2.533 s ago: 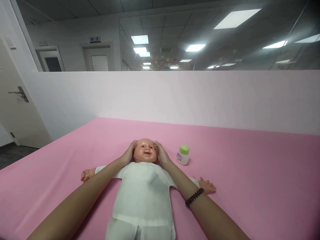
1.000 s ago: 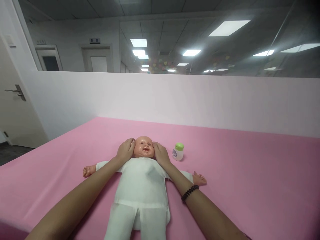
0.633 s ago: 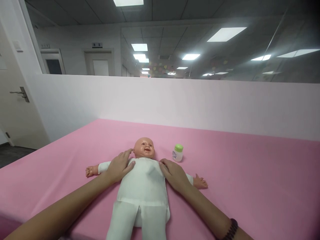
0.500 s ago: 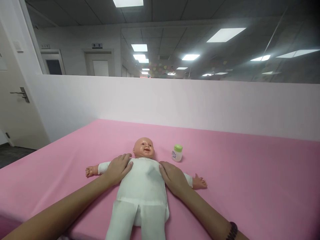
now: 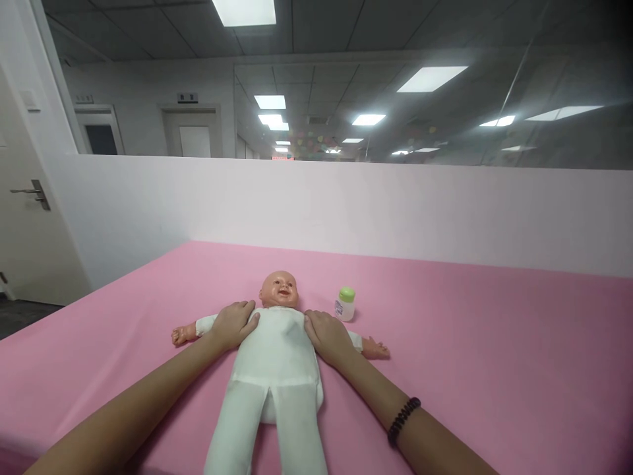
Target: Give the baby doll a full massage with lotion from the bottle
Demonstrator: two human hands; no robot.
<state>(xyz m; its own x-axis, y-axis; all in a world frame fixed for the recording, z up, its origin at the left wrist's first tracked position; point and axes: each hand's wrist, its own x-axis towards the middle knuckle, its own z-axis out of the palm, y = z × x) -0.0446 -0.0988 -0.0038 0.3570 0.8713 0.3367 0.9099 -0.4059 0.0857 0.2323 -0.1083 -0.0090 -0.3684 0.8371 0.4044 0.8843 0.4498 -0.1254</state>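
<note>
A baby doll (image 5: 277,346) with a white cloth body lies on its back, head at the far end and arms spread sideways. My left hand (image 5: 236,324) is wrapped over the shoulder on the left of the picture, thumb against the chest. Over the other shoulder curls my right hand (image 5: 329,334), its thumb side at the chest edge. Both hands cover the doll's upper arms, and some fingertips are hidden. Just beyond my right hand stands a small clear jar (image 5: 345,309) with a green lid and a label, untouched.
Under the doll spreads a pink sheet (image 5: 469,369) over a wide flat surface. A low white wall (image 5: 346,204) with glass above it borders the far side. At the left is a door (image 5: 34,224) with a metal handle. A dark beaded band (image 5: 404,421) circles my right forearm.
My view has shifted slightly, so the scene sits differently in the frame. The doll's arm on the right has drawn in a little, along with my right hand. Both hands keep their hold.
</note>
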